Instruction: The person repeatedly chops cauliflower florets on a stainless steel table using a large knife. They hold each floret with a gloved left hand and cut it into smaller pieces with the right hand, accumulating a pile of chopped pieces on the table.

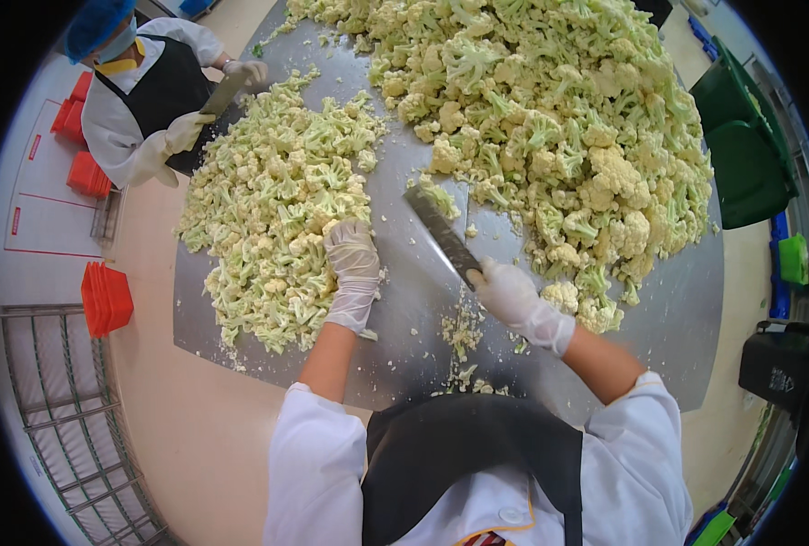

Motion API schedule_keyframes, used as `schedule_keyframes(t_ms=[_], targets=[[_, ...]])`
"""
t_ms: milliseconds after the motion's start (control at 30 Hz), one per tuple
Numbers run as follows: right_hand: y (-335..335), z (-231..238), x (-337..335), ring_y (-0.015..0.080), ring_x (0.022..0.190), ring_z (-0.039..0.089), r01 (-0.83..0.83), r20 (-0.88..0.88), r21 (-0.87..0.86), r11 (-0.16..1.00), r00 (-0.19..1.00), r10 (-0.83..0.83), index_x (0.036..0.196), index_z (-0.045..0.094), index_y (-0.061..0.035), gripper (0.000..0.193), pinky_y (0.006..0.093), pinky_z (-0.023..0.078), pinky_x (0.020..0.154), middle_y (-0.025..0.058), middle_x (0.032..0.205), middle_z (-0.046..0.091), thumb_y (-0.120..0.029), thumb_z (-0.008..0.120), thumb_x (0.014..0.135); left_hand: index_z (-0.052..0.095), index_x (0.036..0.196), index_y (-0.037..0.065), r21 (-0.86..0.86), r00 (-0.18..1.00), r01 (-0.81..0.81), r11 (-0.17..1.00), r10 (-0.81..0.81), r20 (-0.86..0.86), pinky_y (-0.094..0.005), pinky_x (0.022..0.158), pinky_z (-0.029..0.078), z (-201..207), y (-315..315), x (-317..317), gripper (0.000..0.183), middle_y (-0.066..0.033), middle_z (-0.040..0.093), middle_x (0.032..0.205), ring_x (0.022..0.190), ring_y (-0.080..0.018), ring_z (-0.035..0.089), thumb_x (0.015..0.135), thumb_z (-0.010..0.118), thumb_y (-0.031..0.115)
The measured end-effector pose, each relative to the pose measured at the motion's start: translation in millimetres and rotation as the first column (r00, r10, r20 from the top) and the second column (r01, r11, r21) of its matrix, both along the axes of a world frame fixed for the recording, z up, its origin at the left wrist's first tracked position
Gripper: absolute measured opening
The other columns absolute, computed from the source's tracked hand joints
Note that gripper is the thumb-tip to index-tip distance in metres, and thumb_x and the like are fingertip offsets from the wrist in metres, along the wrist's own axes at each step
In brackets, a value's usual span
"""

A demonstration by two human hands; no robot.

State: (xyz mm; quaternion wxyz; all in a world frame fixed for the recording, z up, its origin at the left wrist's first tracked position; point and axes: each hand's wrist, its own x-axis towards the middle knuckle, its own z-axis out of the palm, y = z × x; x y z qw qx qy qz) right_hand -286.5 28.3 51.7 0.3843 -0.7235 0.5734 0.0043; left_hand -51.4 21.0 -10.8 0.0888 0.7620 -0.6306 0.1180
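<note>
My right hand [512,293], in a thin whitish glove, is closed around the handle of a broad-bladed knife [443,229]. The blade points away and to the left over the bare metal, its tip near a loose cauliflower floret [441,197]. At the right edge of the smaller heap of cut florets [282,196] is my gloved left hand [353,264]. Its fingers are bent together against the florets, and what they hold, if anything, is hidden. A much larger heap of cauliflower pieces [550,118] covers the table's far right part, some chunks reaching close to my right wrist.
The metal table [404,318] carries crumbs and scraps [462,329] near my apron. At the far left a co-worker [154,86] in gloves also holds a knife [224,93]. Red bins [106,298] and a wire rack [72,400] stand left; a green bin [741,136] stands right.
</note>
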Motion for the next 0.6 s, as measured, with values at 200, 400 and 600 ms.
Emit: schedule_keyframes(t_ms=[200,400,600], targets=[[-1.2,-4.5,-20.9,0.0370,0.058,0.054,0.125,-0.020,-0.334,0.934,0.990,-0.139,0.079,0.050,0.0002,0.025,0.0428,0.042,0.054,0.0210,0.061,0.054,-0.025,0.048,0.082,0.049,0.104,0.008,-0.270,0.853,0.434,0.860,-0.488,-0.183,-0.0359,0.081,0.039,-7.0,-59.3,-37.6,0.032,-0.0137,0.052,0.097,0.091,-0.0284,0.049,0.073,0.056,0.012],[0.9,-6.5,-19.7,0.0345,0.056,0.057,0.011,-0.166,-0.339,0.941,0.984,-0.071,0.076,0.051,-0.0050,0.024,0.0426,0.045,0.053,0.0172,0.057,0.056,-0.028,0.045,0.082,0.051,0.091,0.007,-0.064,0.719,0.251,0.966,-0.230,-0.655,-0.0386,0.060,0.043,-33.6,-58.2,-54.5,0.030,-0.0138,0.055,0.081,0.073,-0.0310,0.054,0.066,0.064,0.015],[-1.9,-4.8,-13.5,0.0336,0.056,0.058,-0.068,-0.171,-0.312,0.948,0.985,0.014,0.075,0.050,-0.0035,0.021,0.0422,0.045,0.053,0.0170,0.057,0.056,-0.023,0.046,0.081,0.053,0.084,0.004,-0.041,0.359,0.137,0.990,-0.088,-0.929,-0.0361,0.063,0.043,-35.7,-49.4,-58.6,0.020,-0.0130,0.058,0.076,0.070,-0.0285,0.055,0.070,0.063,0.014]])
